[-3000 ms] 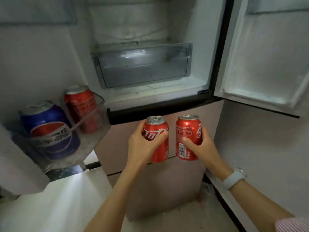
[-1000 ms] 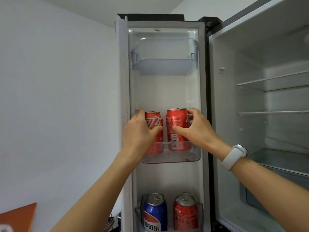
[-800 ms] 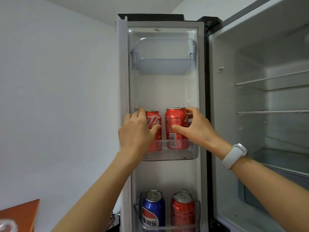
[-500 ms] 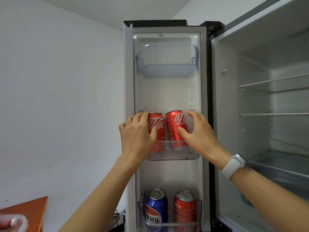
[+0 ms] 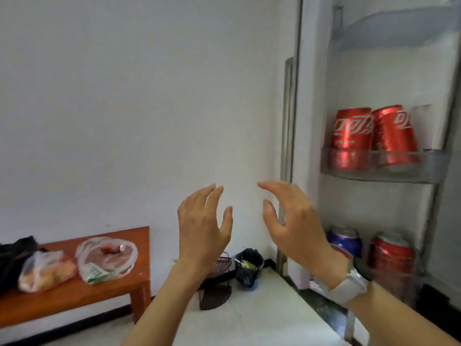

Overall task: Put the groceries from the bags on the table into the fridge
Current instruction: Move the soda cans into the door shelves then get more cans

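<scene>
The two red cans (image 5: 354, 131) side by side in the fridge door's middle shelf (image 5: 384, 168) carry white Chinese Coca-Cola script, only partly readable on the right one. A bag's green-and-white label (image 5: 93, 269) on the worktop (image 5: 74, 293) is too blurred to read.

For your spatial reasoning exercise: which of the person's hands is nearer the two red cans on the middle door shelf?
Right. The right hand hangs just below-left of the red cans; the left hand is farther left.

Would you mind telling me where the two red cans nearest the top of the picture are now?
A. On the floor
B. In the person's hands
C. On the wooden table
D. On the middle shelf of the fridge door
D: the two red cans stand side by side on the door shelf, and both hands are empty.
</scene>
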`<state>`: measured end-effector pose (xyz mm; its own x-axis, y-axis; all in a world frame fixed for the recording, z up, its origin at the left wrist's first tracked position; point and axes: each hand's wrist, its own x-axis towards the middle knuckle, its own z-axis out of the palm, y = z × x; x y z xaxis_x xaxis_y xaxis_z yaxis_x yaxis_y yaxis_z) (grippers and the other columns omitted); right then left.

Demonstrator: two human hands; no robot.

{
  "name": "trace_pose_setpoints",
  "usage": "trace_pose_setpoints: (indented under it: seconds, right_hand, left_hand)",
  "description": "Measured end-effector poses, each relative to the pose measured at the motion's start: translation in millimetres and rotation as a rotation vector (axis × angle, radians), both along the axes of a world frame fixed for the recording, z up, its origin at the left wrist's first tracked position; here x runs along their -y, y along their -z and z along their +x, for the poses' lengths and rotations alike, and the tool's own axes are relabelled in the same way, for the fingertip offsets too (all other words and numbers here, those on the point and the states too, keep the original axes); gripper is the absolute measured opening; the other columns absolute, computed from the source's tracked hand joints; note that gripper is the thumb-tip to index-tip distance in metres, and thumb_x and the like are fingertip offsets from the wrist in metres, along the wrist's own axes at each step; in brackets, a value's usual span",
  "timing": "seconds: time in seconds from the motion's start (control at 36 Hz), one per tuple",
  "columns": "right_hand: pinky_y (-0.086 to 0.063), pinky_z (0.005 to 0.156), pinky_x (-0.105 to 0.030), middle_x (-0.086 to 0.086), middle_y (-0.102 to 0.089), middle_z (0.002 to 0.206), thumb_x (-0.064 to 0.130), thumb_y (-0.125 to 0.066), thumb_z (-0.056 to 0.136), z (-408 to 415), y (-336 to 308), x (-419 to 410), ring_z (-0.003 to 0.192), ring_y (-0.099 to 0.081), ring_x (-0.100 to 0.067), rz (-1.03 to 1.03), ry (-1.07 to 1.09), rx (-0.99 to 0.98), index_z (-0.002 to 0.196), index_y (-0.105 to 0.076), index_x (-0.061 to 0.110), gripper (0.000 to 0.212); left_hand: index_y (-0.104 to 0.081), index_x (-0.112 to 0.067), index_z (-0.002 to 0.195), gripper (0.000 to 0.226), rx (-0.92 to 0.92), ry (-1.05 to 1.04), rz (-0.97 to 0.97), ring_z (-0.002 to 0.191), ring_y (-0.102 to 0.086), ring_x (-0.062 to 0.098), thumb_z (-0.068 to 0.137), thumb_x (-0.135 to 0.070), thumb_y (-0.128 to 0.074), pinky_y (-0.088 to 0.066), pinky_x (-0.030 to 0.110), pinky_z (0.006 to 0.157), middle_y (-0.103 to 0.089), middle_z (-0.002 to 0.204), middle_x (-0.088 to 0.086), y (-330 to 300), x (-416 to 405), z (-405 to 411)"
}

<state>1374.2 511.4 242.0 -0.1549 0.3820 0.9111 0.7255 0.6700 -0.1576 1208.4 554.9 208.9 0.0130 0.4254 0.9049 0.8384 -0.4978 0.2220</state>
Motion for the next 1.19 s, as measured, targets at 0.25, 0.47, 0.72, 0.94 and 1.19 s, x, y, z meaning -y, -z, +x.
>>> trace_pose_setpoints:
  seconds: [0.25,0.47,0.72,0.94,1.19]
  right_hand:
    - [-0.034,0.097,-0.023,-0.003,-0.060,0.119,0.024,-0.049,0.090,-186.1,149.3,-51.5,0.115,-0.052,-0.019,-0.596,-0.123,0.104,0.120,-0.058,0.015,0.032]
    - [-0.032,0.097,-0.020,0.003,-0.055,0.128,0.027,-0.042,0.095,-307.9,233.0,-99.7,0.118,-0.048,-0.013,-0.907,-0.208,0.234,0.127,-0.051,0.020,0.034]
    - [-0.036,0.095,-0.021,0.002,-0.056,0.127,0.027,-0.042,0.095,-394.5,286.6,-215.8,0.112,-0.052,-0.011,-1.038,-0.247,0.268,0.128,-0.049,0.020,0.034]
    - [-0.035,0.084,-0.017,-0.006,-0.056,0.124,0.018,-0.042,0.094,-465.6,296.4,-376.3,0.108,-0.054,-0.017,-1.092,-0.286,0.253,0.125,-0.051,0.014,0.033]
    - [-0.043,0.069,-0.027,-0.008,-0.061,0.117,0.017,-0.038,0.095,-534.3,318.5,-501.0,0.096,-0.060,-0.024,-1.108,-0.275,0.388,0.132,-0.043,0.015,0.038]
  left_hand:
    - [-0.057,-0.009,0.123,0.042,-0.024,-0.198,-0.440,0.118,-0.053,0.027,0.085,-0.029,-0.060,-0.043,0.045,0.099,-0.059,0.125,0.010,123.2,3.7,-194.4]
    - [-0.050,-0.011,0.131,0.042,0.076,-0.361,-0.755,0.126,-0.045,0.018,0.092,-0.026,-0.052,-0.031,0.031,0.106,-0.053,0.134,0.005,197.1,-1.5,-317.3]
    - [-0.049,-0.011,0.131,0.040,0.152,-0.436,-0.921,0.125,-0.043,0.019,0.094,-0.026,-0.049,-0.029,0.029,0.106,-0.051,0.133,0.005,255.4,-91.3,-406.1]
    - [-0.047,-0.016,0.132,0.040,0.142,-0.476,-0.991,0.125,-0.042,0.016,0.094,-0.025,-0.049,-0.033,0.028,0.102,-0.048,0.137,0.001,261.9,-243.9,-477.9]
    - [-0.041,-0.019,0.138,0.047,0.086,-0.507,-1.046,0.133,-0.033,0.015,0.092,-0.027,-0.050,-0.028,0.032,0.107,-0.040,0.143,-0.001,291.6,-364.6,-538.5]
